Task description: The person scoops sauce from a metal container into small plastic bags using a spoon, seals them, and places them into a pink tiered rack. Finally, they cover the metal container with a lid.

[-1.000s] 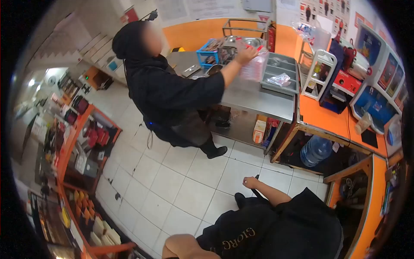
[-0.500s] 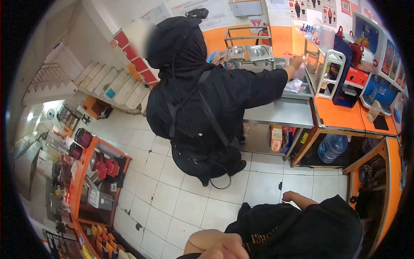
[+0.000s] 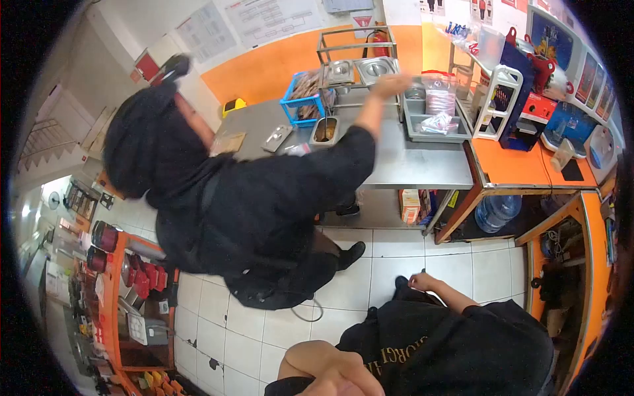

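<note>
My right hand hangs low over the tiled floor at the front of my black shirt. Its fingers are curled together; what they hold, if anything, is too small to make out. At the bottom edge of the view my left hand is close to the camera beside a bent bare forearm, its fingers largely cut off by the frame. Neither hand touches the furniture. In front of me a co-worker in black stretches an arm across the steel table, the hand blurred near the lidded steel pans.
A grey tray with plastic bags and a blue basket stand on the steel table. An orange counter is at right, a water jug beneath it. Orange shelving lines the left.
The co-worker has shifted left and leaned over the table, the hand moving from the grey tray towards the steel pans. My view has turned slightly right; my right hand is a little higher.
</note>
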`<state>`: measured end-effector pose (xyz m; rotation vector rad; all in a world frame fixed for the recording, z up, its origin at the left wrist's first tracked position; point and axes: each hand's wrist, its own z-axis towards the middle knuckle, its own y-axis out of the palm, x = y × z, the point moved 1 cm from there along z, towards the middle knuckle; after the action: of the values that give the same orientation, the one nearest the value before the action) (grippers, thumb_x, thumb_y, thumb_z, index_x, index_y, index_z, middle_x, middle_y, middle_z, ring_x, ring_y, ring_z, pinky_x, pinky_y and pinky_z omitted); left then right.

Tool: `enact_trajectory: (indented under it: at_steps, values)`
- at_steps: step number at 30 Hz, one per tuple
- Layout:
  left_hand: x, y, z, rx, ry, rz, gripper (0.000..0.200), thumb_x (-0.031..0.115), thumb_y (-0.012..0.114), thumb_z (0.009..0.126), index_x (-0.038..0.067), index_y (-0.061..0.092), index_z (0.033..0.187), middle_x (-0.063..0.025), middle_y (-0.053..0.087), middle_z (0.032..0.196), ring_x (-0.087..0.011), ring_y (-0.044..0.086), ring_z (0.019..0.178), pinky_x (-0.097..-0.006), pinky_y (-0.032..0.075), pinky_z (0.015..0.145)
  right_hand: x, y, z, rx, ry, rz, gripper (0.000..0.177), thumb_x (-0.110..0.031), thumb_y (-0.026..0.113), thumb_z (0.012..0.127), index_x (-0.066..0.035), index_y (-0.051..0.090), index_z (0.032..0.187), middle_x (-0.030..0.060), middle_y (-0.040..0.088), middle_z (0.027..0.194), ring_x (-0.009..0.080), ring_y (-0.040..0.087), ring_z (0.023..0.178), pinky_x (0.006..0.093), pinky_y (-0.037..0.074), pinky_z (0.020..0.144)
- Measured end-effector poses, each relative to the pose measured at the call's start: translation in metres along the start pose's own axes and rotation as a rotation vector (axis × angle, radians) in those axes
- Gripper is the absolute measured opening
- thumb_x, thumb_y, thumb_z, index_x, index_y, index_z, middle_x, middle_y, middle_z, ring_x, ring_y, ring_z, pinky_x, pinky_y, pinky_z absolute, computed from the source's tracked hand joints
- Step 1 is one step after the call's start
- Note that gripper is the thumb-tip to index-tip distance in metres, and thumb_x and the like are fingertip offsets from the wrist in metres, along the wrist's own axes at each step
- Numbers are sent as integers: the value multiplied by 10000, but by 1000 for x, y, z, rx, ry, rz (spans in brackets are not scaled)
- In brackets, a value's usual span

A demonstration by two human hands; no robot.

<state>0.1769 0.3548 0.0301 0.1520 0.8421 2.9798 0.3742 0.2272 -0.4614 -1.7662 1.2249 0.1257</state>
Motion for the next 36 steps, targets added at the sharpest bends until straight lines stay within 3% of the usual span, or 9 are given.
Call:
enact_trajectory:
  at_steps: [3, 6, 9, 12, 15, 19, 24, 33, 36]
  values:
    - [-23, -23, -4, -119, -230, 165, 93, 91, 628, 809, 136, 558, 850, 5, 573, 763, -165, 562, 652, -354, 462, 653, -9, -75, 4, 471, -53, 190, 243, -266, 550, 831, -50, 651, 881, 174, 644, 814, 308, 628, 767, 397, 484, 692]
    - [-76, -80, 12, -1034, -422, 341, 176, 153, 662, 769, 93, 659, 934, -76, 628, 929, -215, 616, 770, -345, 508, 673, -21, -192, 21, 877, -100, 221, 193, -181, 548, 838, -5, 621, 809, 183, 609, 756, 331, 591, 710, 397, 460, 654]
    - [-130, -115, 7, -928, -639, 479, 112, 77, 706, 705, 79, 654, 804, -28, 639, 821, -180, 616, 687, -295, 489, 610, -4, -310, 39, 1265, -126, 172, 116, -96, 538, 818, -4, 606, 795, 192, 586, 807, 361, 560, 799, 432, 433, 742]
    - [-171, -147, 5, -351, -992, 747, 99, 1, 672, 631, 46, 632, 709, -85, 641, 702, -198, 623, 668, -289, 484, 642, 48, -406, 75, 1414, -67, -104, 106, -65, 541, 794, -2, 607, 849, 197, 583, 860, 361, 556, 833, 427, 437, 754]
    - [-215, -191, -24, -162, -814, 942, 390, -19, 609, 799, -8, 420, 1139, -69, 591, 816, -135, 597, 734, -283, 473, 739, 95, -455, 108, 1214, -62, -339, 214, -91, 540, 768, -3, 614, 949, 209, 593, 920, 379, 556, 893, 420, 440, 820]
    - [-273, -209, -25, -98, -1066, 1095, 319, 97, 578, 860, 42, 455, 1150, -69, 584, 893, -148, 588, 829, -279, 472, 765, 122, -468, 156, 625, 124, -193, 422, -385, 393, 900, -99, 577, 1151, 250, 596, 997, 420, 565, 943, 477, 426, 842]
    - [-310, -229, -57, -607, -1479, 1126, 393, 300, 522, 892, 54, 467, 1193, -133, 565, 1081, -278, 562, 1009, -362, 440, 876, 127, -483, 164, 634, 264, -4, 561, -509, 400, 870, -16, 618, 1025, 246, 607, 1011, 387, 562, 1013, 425, 429, 866]
    - [-327, -341, -65, -617, -1941, 1279, 331, 286, 486, 879, 6, 627, 986, -195, 629, 979, -324, 603, 887, -396, 463, 817, 155, -470, 190, 552, 112, -69, 476, -411, 435, 877, 7, 662, 863, 241, 628, 923, 382, 601, 915, 440, 450, 783]
    - [-315, -449, -71, -602, -1680, 1794, 259, 242, 534, 817, 21, 668, 829, -162, 657, 755, -342, 626, 762, -401, 494, 736, 120, -476, 162, 579, 195, 13, 513, -455, 430, 881, 5, 654, 919, 255, 623, 917, 405, 593, 891, 449, 445, 793]
